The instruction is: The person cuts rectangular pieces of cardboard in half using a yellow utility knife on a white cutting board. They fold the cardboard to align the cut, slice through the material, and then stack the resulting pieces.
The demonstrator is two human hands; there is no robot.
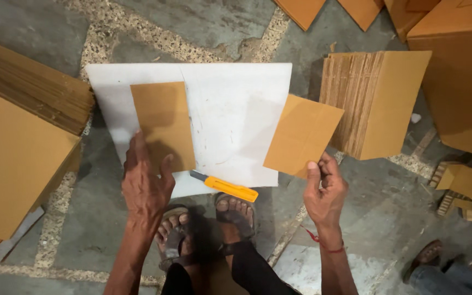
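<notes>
My left hand pressed flat, fingers spread, on a card at the white sheet's left edge; my right hand pinched another card off its right edge.

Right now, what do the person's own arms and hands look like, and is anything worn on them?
Both arms are bare, with no sleeves in view and no gloves. The left hand has no ring, watch or band that shows. The right hand has a thin red thread tied round its wrist, with a loose end hanging off. No markings or tattoos can be made out.
</notes>
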